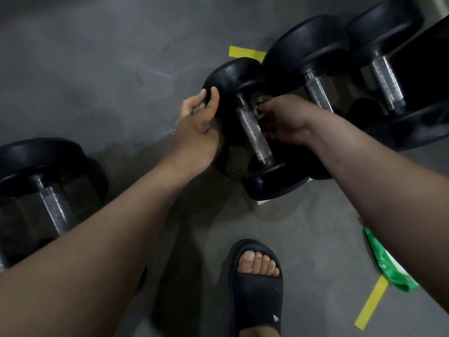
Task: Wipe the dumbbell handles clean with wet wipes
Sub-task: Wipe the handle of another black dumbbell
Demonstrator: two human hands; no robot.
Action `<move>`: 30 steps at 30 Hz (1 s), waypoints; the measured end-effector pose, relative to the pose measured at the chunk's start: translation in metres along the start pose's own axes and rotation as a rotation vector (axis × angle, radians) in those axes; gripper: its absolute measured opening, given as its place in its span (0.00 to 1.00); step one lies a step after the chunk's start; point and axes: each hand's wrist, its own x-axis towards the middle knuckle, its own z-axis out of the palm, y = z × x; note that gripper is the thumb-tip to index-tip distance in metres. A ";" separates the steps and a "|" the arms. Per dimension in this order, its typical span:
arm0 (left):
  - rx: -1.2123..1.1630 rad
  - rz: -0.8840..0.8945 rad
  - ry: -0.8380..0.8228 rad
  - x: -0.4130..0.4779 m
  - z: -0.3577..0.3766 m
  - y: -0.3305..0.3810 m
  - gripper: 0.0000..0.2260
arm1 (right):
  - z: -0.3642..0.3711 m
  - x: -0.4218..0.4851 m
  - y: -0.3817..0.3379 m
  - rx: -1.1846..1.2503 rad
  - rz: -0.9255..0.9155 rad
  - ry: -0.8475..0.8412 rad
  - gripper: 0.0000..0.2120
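Black rubber-headed dumbbell (245, 127) lies on the grey floor (97, 69); its knurled steel handle (254, 135) runs away from us, leaning left; our left hand (196, 132) cups the far head, fingers curled; our right hand (284, 120), nearer the handle, pinches a crumpled wet wipe (258, 105) against its right side.

So we've got four dumbbells on the grey floor here, all black round heads with knurled silver handles. The one we're working on (252, 132) sits in the middle, lying at a slant, its handle (254, 135) bare and shiny for most of its length. There's a crumpled wet wipe (260, 107) pressed against the upper end of that handle. Two bigger dumbbells, one (313, 76) touching ours and another (386, 69) further right, lie the same way. A fourth dumbbell (48, 198) sits well apart on the left. The green wipes pack (386, 266) is at the lower right.
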 end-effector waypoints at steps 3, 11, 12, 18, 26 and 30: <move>0.015 0.018 -0.003 -0.001 0.001 -0.001 0.32 | -0.003 -0.003 0.001 -0.054 0.037 -0.019 0.12; -0.020 -0.009 -0.018 -0.001 0.005 -0.005 0.34 | 0.008 -0.016 -0.009 -0.307 -0.270 0.104 0.11; -0.015 -0.005 -0.014 -0.001 0.006 -0.007 0.35 | 0.005 -0.024 -0.008 -0.442 -0.295 0.112 0.11; 0.086 -0.062 -0.133 -0.013 0.002 -0.005 0.36 | 0.000 -0.052 -0.006 -1.040 -0.296 0.227 0.11; -0.102 -0.511 -0.294 -0.106 0.049 0.007 0.21 | 0.000 -0.047 -0.006 -0.894 -0.403 0.215 0.13; -0.140 -0.595 -0.172 -0.108 0.066 0.011 0.21 | -0.013 -0.066 -0.004 -1.370 -0.283 0.048 0.11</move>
